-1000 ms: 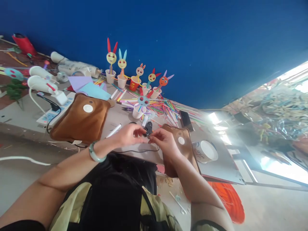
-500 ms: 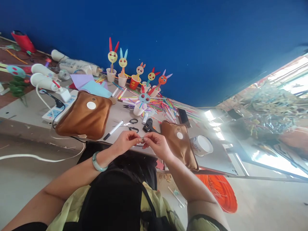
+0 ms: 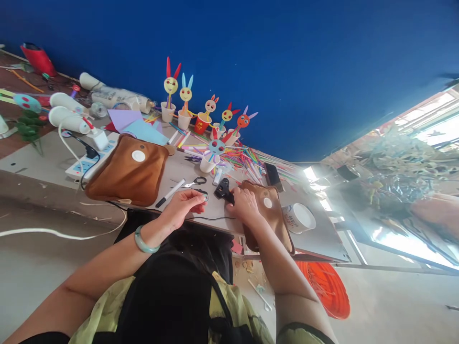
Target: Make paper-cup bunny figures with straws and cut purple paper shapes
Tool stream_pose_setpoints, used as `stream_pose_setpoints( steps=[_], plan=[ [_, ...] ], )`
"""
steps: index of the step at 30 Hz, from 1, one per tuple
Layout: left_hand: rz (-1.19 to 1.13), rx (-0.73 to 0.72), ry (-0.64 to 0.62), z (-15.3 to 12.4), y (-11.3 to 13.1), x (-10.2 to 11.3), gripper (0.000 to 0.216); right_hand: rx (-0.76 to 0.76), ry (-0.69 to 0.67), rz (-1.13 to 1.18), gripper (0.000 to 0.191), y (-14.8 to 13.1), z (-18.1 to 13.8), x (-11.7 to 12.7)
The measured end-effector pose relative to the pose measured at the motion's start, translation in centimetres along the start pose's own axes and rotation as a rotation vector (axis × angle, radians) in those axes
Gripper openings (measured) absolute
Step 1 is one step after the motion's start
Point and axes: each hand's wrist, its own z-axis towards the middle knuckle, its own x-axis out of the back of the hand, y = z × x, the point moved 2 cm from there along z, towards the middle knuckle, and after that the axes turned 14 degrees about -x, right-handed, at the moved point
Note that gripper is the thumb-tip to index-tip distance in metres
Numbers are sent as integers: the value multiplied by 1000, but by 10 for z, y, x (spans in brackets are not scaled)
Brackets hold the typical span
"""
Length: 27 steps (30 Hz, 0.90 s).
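Observation:
My left hand hovers over the table's near edge, its thumb and fingers pinched on a small pale piece that I cannot identify. My right hand lies further right, fingers curled on the handle of a black glue gun lying on the grey table. A thin black cord trails along the table edge between my hands. The right wrist rests on a small brown padded bag. Scissors and a black-tipped marker lie just beyond my left hand.
A larger brown padded bag lies at left beside a power strip. Paper-cup bunnies line the blue wall, one bunny cup stands nearer. Coloured sticks, a phone and a white cup lie to the right.
My hands were together, pinching a small piece near the table edge. Now they have parted: the right hand has moved out to the glue gun, the left keeps the piece.

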Motion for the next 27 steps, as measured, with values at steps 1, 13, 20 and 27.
stream_pose_setpoints(
  steps=[1,13,20,27],
  plan=[
    [-9,4,7,1,1,0,41,-13,20,24,38,1,-1,-1],
    [-50,-22,-10,5,7,-2,43,30,255,905,23,25,-60,10],
    [-26,-56,-25,1,9,-6,44,107,5,1236,21,7,-101,1],
    [63,-114,-100,-4,10,-12,48,-34,77,1583,24,-10,-95,8]
  ],
)
